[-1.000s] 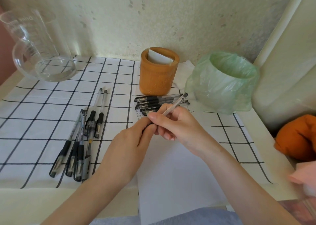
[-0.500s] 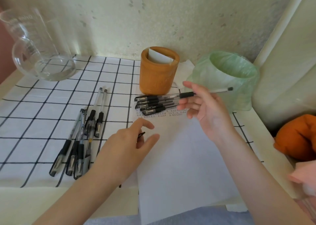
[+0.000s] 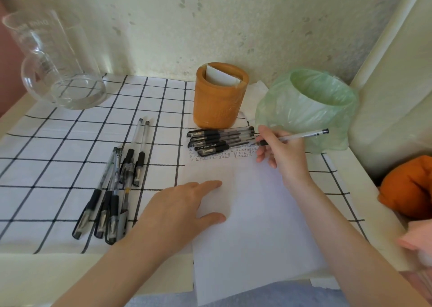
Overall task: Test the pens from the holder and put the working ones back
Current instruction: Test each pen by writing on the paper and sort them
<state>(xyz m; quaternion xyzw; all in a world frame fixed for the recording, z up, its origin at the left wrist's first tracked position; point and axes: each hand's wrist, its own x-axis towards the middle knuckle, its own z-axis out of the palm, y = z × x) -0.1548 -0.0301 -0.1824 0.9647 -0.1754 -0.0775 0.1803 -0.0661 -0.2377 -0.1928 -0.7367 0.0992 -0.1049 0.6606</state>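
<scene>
An orange pen holder (image 3: 219, 96) stands at the back of the checked cloth with only a white card in it. My right hand (image 3: 282, 154) grips a clear pen with black ends (image 3: 301, 135) in a writing hold, its tip down by the small ink marks (image 3: 224, 153) at the top of a white paper sheet (image 3: 252, 232). My left hand (image 3: 177, 211) lies flat on the sheet's left part, fingers straight. Several capped black pens (image 3: 219, 140) lie in a row just in front of the holder. Another group of several pens (image 3: 114, 190) lies to the left on the cloth.
A bin lined with a green bag (image 3: 311, 110) stands right of the holder, behind my right hand. A large glass jug (image 3: 53, 61) sits at the back left. An orange cloth object (image 3: 409, 190) and something pink (image 3: 418, 239) lie off the table's right edge.
Both hands were together on one pen. My right hand took the pen away to the right and brought its tip down to the paper. My left hand flattened onto the sheet.
</scene>
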